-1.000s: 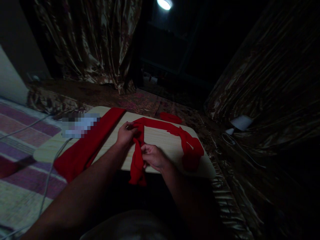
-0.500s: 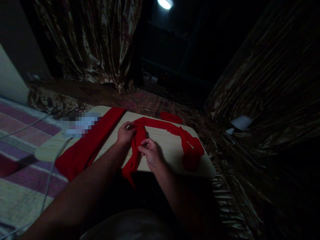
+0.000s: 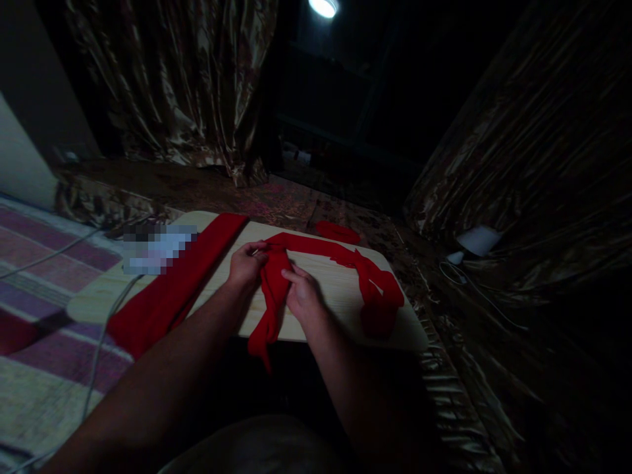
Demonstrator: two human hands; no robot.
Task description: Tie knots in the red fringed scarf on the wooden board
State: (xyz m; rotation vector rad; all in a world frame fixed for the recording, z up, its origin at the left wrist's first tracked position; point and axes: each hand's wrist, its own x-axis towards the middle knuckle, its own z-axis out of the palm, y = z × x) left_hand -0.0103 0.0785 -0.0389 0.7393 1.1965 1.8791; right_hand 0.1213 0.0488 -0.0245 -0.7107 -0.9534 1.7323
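A strip of red cloth (image 3: pixel 276 271) hangs between my hands, its lower end twisted and dangling over the near edge of the wooden table (image 3: pixel 326 296). My left hand (image 3: pixel 245 263) pinches its upper left edge. On the other side, my right hand (image 3: pixel 300 287) grips the right edge between thumb and fingers. From the top, a red band (image 3: pixel 316 245) runs right along the tabletop to a looped red cloth piece (image 3: pixel 378 293). Left of my hands lies a long folded red cloth (image 3: pixel 182 286) across the table.
Another red piece (image 3: pixel 338 232) lies past the table's far edge. A blurred-out item (image 3: pixel 158 250) rests at the table's left, with a white cable (image 3: pixel 106 329) near it. A small white lamp (image 3: pixel 478 240) stands at right. A striped cover (image 3: pixel 44 375) lies at left.
My right hand has shifted its grip slightly up and right along the red cloth, which now looks flatter and wider. The dangling end has swung a little right. My left hand stays nearly in place.
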